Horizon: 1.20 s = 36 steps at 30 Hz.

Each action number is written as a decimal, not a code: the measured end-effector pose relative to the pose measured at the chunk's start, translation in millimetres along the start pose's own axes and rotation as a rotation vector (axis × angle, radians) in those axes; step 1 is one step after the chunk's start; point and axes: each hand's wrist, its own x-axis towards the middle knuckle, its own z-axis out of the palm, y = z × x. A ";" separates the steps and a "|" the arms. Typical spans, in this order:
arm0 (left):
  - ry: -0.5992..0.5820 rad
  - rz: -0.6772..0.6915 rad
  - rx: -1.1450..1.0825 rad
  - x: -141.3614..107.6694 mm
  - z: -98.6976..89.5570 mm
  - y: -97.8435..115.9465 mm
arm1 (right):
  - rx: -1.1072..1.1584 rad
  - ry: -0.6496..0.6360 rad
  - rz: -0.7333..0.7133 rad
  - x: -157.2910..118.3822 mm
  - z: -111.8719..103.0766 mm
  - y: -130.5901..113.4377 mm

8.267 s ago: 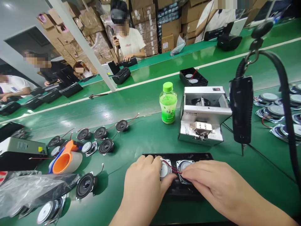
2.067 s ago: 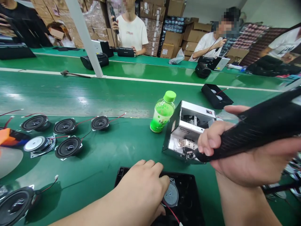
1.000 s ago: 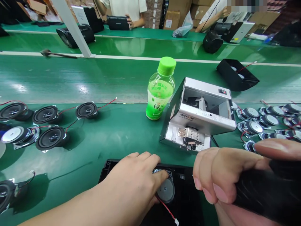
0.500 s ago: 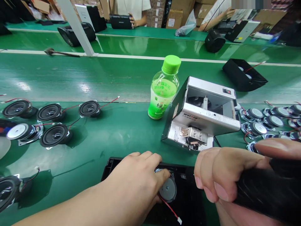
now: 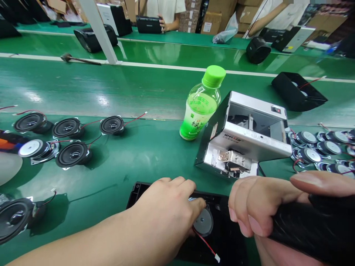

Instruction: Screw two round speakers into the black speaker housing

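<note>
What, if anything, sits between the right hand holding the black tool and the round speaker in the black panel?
Nothing visible does: the right hand grips the black tool just right of the speaker, with only bare black panel between. The left hand rests on the speaker's left side.

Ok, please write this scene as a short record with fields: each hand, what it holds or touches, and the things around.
left hand: rests on a round speaker driver seated in a black speaker panel
right hand: closed around a black electric screwdriver
driver wire: red lead with white plug, loose on the panel
behind the hands: silver screw feeder box; green drink bottle, upright, capped
left side: loose black speaker drivers with red wires
right side: group of small silver-backed drivers
surface: green bench mat
</note>
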 end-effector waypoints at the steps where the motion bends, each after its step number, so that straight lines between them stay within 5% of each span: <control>1: 0.004 -0.001 0.003 0.5 -0.1 -0.2 | 0.005 0.052 -0.016 -0.7 5.5 0.6; 7: 0.036 0.008 0.023 1.5 -1.5 -1.0 | -0.058 0.067 -0.115 -4.3 23.1 1.8; 12: 0.051 0.015 0.032 0.4 -3.1 -1.1 | -0.190 -0.109 -0.252 -2.7 17.2 6.7; 19: 0.056 0.017 0.029 -0.5 -5.5 -0.8 | -0.166 -0.161 -0.179 -9.2 10.3 10.5; 36: 0.056 -0.003 0.046 1.2 -8.3 -0.3 | -0.148 0.097 -0.277 -13.6 27.8 22.4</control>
